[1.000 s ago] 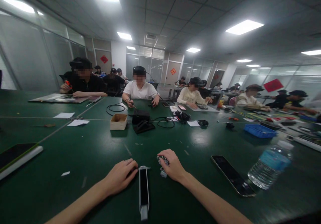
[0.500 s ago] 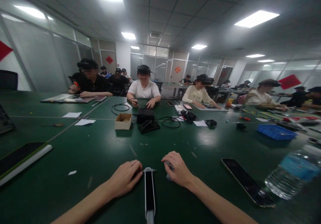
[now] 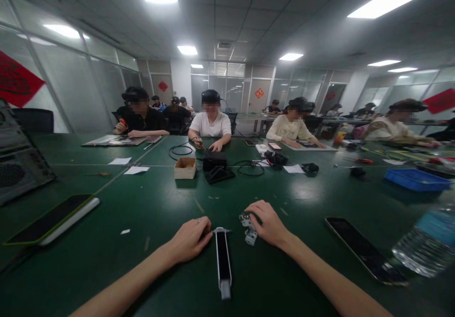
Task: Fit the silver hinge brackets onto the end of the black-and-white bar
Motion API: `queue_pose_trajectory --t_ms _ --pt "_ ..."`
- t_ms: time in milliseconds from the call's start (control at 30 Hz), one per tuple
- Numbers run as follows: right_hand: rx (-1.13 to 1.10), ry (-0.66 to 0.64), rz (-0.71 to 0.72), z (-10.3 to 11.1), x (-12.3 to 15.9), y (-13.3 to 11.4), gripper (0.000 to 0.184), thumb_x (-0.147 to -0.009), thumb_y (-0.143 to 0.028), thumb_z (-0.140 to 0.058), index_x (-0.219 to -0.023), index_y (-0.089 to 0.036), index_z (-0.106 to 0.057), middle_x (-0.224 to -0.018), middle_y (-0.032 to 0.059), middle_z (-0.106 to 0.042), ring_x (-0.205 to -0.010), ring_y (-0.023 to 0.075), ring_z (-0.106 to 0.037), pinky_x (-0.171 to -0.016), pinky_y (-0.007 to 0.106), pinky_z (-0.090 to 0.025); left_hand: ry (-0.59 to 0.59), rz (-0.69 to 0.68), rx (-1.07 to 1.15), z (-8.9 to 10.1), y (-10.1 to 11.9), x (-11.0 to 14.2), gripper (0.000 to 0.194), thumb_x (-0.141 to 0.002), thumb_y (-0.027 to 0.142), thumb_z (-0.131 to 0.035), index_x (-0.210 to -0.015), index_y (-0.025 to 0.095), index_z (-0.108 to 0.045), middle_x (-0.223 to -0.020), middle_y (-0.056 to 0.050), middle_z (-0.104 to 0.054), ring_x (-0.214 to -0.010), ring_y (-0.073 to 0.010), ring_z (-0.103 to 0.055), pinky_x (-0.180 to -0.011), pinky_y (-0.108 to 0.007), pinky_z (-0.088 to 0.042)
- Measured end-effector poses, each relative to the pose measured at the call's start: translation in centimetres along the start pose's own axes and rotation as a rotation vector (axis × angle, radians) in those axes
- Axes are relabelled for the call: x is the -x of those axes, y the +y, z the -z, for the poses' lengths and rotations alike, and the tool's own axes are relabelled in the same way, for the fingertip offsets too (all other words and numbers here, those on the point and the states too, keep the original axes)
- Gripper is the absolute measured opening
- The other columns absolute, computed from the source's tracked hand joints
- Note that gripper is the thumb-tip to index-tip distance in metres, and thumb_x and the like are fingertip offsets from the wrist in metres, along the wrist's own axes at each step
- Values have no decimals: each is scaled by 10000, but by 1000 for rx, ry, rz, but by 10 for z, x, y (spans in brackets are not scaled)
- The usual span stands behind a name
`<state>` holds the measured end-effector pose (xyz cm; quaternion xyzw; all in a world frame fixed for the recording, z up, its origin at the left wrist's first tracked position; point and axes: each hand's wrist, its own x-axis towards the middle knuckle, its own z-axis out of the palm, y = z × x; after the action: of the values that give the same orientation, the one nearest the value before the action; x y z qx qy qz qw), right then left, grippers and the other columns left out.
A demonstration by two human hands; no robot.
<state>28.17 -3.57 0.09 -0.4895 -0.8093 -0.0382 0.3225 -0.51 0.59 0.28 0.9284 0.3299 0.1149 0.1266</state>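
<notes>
A long black bar with silver ends (image 3: 223,261) lies lengthwise on the green table (image 3: 149,212) in front of me. My left hand (image 3: 190,238) rests beside its far end, fingers curled against it, a ring on one finger. My right hand (image 3: 269,222) is closed on a small silver metal part (image 3: 248,228) just right of the bar's far end.
A black phone (image 3: 362,249) and a lying water bottle (image 3: 424,243) are to the right, a tablet (image 3: 53,218) to the left. A cardboard box (image 3: 185,167), black device with cables (image 3: 215,164) and blue tray (image 3: 415,179) lie further off. Several people sit working opposite.
The view has swung left and slightly up. My right hand has opened a little, so the silver part shows beside its fingers again. My left hand stays at the bar's end.
</notes>
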Motion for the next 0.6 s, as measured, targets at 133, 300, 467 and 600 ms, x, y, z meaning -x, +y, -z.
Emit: queue_pose_trajectory --t_ms 133,300,467,600 --pt "76 -189 15 11 6 21 274 -865 -122 -438 -1061 -168 -623 -1018 94 -616 -932 197 -550 -826 365 -445 -10 7 9 3 2 -1 166 -939 336 -386 -927 188 -460 -856 -35 -577 -738 -172 -529 -675 -289 -396" --pt "83 -336 20 14 9 26 290 -881 -155 -461 -1110 -202 -631 -1038 88 -601 -959 201 -544 -840 365 -450 -33 29 20 8 7 -1 140 -927 319 -418 -926 188 -467 -867 -32 -581 -751 -169 -537 -676 -281 -406" --pt "67 -382 -19 12 6 24 272 -909 -198 -450 -1100 -199 -644 -1039 88 -603 -957 197 -547 -848 363 -452 -22 13 2 7 6 -1 130 -924 307 -417 -919 186 -463 -865 -33 -575 -754 -168 -539 -678 -277 -408" --pt "62 -398 -102 13 5 24 241 -925 -246 -446 -1044 -175 -644 -1013 84 -608 -923 195 -551 -832 361 -455 -27 13 -7 6 5 -1 128 -922 306 -418 -920 186 -465 -873 -34 -574 -757 -170 -540 -675 -276 -410"
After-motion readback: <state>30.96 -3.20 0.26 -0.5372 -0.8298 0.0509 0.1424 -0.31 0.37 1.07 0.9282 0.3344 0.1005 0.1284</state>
